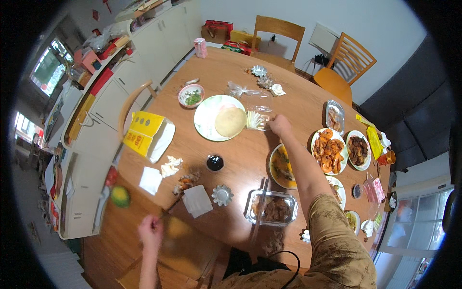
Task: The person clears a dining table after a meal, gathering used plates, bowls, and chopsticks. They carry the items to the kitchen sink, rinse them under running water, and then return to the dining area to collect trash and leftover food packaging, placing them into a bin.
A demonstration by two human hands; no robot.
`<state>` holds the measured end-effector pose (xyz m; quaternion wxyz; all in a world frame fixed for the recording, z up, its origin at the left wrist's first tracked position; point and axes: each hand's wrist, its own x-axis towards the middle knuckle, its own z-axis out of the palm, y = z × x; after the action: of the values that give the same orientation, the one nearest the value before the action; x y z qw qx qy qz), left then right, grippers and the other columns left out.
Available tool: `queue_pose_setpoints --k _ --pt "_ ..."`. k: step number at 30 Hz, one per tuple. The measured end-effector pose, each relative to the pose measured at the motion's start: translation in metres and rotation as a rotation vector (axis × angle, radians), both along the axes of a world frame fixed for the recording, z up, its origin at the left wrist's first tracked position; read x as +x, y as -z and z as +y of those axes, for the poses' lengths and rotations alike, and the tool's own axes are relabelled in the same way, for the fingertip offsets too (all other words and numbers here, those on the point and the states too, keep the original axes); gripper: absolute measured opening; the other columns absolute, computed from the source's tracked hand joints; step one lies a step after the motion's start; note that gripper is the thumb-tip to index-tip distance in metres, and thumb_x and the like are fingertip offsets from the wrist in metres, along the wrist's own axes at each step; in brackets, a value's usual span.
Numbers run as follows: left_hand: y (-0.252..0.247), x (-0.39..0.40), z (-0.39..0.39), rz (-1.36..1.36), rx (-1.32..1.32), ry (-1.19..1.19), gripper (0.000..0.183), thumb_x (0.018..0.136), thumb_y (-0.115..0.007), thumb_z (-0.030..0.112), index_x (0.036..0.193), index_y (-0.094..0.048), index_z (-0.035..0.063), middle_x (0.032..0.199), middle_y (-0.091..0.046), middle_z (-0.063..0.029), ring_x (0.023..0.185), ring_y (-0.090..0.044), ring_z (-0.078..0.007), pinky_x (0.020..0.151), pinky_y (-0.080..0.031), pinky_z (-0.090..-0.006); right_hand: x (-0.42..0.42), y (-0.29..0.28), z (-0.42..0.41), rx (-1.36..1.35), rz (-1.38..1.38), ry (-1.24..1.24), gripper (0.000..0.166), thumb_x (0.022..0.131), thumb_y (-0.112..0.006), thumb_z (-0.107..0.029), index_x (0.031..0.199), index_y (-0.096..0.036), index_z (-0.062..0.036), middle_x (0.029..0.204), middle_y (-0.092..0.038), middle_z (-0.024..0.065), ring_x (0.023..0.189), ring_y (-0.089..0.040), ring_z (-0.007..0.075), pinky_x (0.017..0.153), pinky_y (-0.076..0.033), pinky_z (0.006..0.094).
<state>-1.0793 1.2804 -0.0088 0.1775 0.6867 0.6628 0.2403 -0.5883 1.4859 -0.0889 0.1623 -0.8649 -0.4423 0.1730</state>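
Note:
My right hand point(280, 125) reaches over the table, its fingers at the right edge of a clear plastic container point(260, 104) that holds pale sliced strips point(255, 119). Whether the fingers grip the container's edge is unclear. Just left of it lies a white plate point(205, 117) with a round flat pancake point(230, 122). My left hand point(151, 228) hangs at the lower left by the table's near edge, loosely curled; whether it holds anything is not clear. Nearest to it are a white paper napkin point(197, 201) and a pile of food scraps point(184, 184).
A cup of dark liquid point(215, 163) stands mid-table. A soup bowl point(281, 166) and a foil tray of meat point(274, 208), chopsticks point(262, 202) across it, lie nearer. Right are plates of shrimp point(327, 150) and dark meat point(358, 150). A yellow paper bag point(148, 133) lies left; chairs point(279, 39) surround the table.

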Motion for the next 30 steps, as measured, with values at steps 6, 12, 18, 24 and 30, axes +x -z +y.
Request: queue_pose_setpoints --k 6,12,18,24,30 --pt "0.014 0.003 -0.015 -0.057 -0.023 -0.008 0.009 0.064 -0.054 -0.005 0.068 -0.050 0.0020 0.056 -0.044 -0.0069 0.050 -0.043 -0.0154 0.047 -0.036 -0.0266 0.004 0.007 0.001 0.069 0.007 0.069 0.026 0.075 -0.052 -0.023 0.084 -0.060 0.0002 0.088 -0.058 0.0213 0.085 -0.056 0.0331 0.073 -0.044 0.0395" --pt "0.002 0.041 0.000 -0.230 -0.075 0.039 0.004 0.071 -0.057 0.000 0.071 -0.054 0.0022 0.055 -0.042 -0.0012 0.051 -0.040 -0.0073 0.046 -0.034 -0.0223 0.028 -0.001 -0.018 0.205 -0.019 0.047 0.016 0.071 -0.054 -0.016 0.076 -0.058 -0.0022 0.078 -0.059 0.0187 0.077 -0.057 0.0334 0.068 -0.045 0.0388" --pt "-0.018 0.102 0.023 -0.549 -0.458 0.067 0.011 0.081 -0.054 0.013 0.079 -0.058 0.0036 0.062 -0.053 0.0006 0.054 -0.047 -0.0084 0.048 -0.038 -0.0218 0.053 -0.006 -0.038 0.363 0.128 -0.002 0.009 0.067 -0.053 -0.010 0.070 -0.055 -0.0030 0.072 -0.058 0.0168 0.072 -0.055 0.0334 0.063 -0.043 0.0396" --pt "-0.027 0.182 0.056 -0.859 -0.614 0.141 0.019 0.083 -0.050 0.018 0.081 -0.058 0.0005 0.069 -0.058 -0.0047 0.056 -0.053 -0.0098 0.046 -0.038 -0.0211 0.048 -0.036 -0.089 0.473 0.421 -0.091 0.005 0.076 -0.053 0.000 0.078 -0.049 -0.0001 0.061 -0.051 0.0020 0.050 -0.048 0.0082 0.044 -0.040 0.0213" --pt "-0.035 0.278 0.059 -1.332 -0.755 0.268 0.052 0.088 -0.038 0.037 0.128 -0.026 0.0066 0.111 -0.050 -0.0115 0.065 -0.053 -0.0087 0.038 -0.025 -0.0138 0.027 -0.104 -0.202 0.518 0.610 -0.138 0.009 0.072 -0.056 -0.004 0.078 -0.052 0.0018 0.061 -0.051 0.0015 0.057 -0.047 0.0074 0.052 -0.041 0.0224"
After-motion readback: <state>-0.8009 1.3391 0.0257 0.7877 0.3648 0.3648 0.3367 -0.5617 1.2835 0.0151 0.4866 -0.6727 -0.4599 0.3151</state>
